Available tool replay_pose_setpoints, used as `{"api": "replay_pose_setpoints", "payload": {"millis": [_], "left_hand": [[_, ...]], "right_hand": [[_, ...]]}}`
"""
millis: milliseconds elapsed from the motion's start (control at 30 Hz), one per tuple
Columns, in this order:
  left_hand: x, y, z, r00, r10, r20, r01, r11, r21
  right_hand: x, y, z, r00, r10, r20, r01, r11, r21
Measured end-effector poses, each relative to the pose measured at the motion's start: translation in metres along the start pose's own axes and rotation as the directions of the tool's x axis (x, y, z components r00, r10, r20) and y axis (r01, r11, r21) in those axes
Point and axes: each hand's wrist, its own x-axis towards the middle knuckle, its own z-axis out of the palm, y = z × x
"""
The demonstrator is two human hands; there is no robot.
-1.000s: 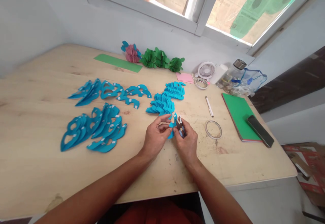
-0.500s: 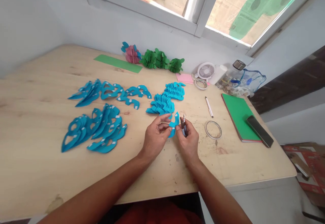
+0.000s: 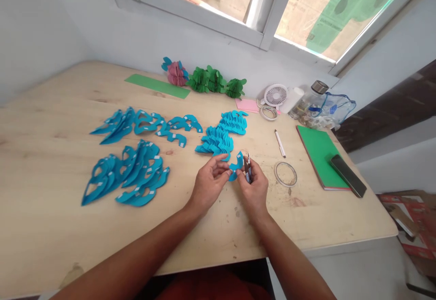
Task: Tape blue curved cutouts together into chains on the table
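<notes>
- The left hand (image 3: 209, 182) pinches the left side of a curved blue paper cut-out (image 3: 240, 159) between thumb and fingers.
- This cut-out is held up between the hands, near the table's middle; its upper tip, marked with a white patch, now sits a little farther right than a second ago.
- The right hand (image 3: 254, 188) has its fingers curled around a small dark hand tool (image 3: 248, 171), its thumb at the cut-out's right edge.
- One second ago that tool leaned against the cut-out; now it stands nearly upright, just right of it.
- Unchanged on the table: the pleated blue paper stack (image 3: 218, 140) just beyond the hands, the white pen (image 3: 280, 143) and the tape ring (image 3: 275, 177) to the right.
</notes>
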Motion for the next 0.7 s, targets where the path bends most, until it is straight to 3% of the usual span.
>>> {"api": "replay_pose_setpoints", "payload": {"millis": [300, 533, 700], "left_hand": [[-0.001, 0.000, -0.002, 0.988, -0.092, 0.123, 0.073, 0.986, 0.153], [-0.001, 0.010, 0.000, 0.997, -0.062, 0.046, 0.058, 0.994, 0.090], [0.000, 0.017, -0.002, 0.999, 0.021, -0.035, -0.022, 1.000, -0.010]], "right_hand": [[0.006, -0.001, -0.003, 0.997, 0.066, 0.025, -0.070, 0.982, 0.176], [0.005, -0.009, -0.006, 0.998, 0.035, 0.057, -0.041, 0.994, 0.103], [0.001, -0.011, -0.005, 0.996, -0.028, 0.081, 0.029, 1.000, -0.010]]}}
